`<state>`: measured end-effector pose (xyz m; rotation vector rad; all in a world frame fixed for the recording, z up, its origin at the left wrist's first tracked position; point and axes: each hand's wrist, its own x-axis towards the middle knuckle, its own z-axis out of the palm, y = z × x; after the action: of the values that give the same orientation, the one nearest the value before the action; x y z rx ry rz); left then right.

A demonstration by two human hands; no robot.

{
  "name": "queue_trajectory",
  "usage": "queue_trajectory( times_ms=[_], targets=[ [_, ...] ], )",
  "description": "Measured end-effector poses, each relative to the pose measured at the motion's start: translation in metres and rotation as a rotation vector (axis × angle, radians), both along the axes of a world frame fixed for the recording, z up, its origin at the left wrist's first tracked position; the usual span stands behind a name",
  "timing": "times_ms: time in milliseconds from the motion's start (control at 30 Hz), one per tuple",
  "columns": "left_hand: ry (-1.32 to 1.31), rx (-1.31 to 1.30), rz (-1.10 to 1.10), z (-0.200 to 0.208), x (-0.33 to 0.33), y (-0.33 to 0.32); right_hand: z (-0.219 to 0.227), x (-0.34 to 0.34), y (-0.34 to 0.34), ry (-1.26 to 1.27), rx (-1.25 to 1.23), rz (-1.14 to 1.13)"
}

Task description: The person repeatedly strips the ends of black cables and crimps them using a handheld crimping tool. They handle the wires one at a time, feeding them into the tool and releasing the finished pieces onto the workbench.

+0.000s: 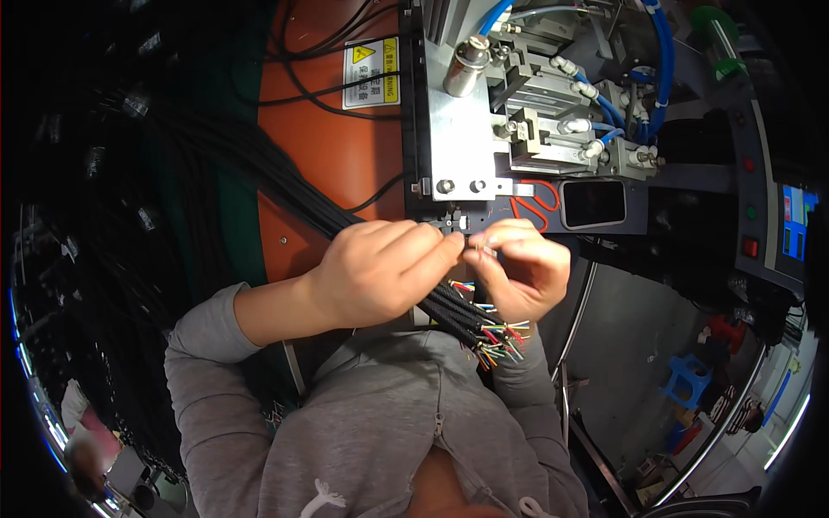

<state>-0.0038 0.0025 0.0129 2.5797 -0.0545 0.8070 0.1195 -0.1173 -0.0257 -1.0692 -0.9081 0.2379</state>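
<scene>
1. Nearest, a grey zipped top [371, 388], both sleeves reaching forward.
2. Just past the top, multicoloured wire ends [505, 337], fanned out from the lower end of a black cable bundle [298, 190].
3. Above the bundle, the left hand [380, 263], fingers curled in narrowly; impossible to tell what lies within, being hidden by the knuckles.
4. Just beside it, the right hand [527, 268], thumb and forefinger drawn to a small gap near tiny pale strands; impossible to tell whether pinched firmly.
5. Just beyond both sets of fingertips, a small dark fixture [449, 223] with a bright end.
6. Farther on, a silver machine block [462, 147], red tool handles [537, 207] and a dark-screened phone [593, 204].
7. Left of the machine, an orange worktop [332, 155], crossed by the bundle.
8. Off to the right, a control panel [749, 207]; on the floor, a blue stool [688, 382].
</scene>
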Motion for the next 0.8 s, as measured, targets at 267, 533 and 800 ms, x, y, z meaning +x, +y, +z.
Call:
queue_trajectory(
  times_ms=[267,533,800],
  targets=[
    [-0.074,-0.011,0.06,-0.004,-0.001,0.0,0.009,-0.008,0.003,-0.362,-0.206,-0.28],
    [-0.141,0.042,0.122,-0.009,0.001,-0.003,0.016,-0.008,-0.001,-0.19,-0.3,-0.124],
    [0.168,0.119,0.14,0.007,-0.001,-0.005,0.015,-0.001,0.003,-0.605,-0.331,-0.311]
  ],
)
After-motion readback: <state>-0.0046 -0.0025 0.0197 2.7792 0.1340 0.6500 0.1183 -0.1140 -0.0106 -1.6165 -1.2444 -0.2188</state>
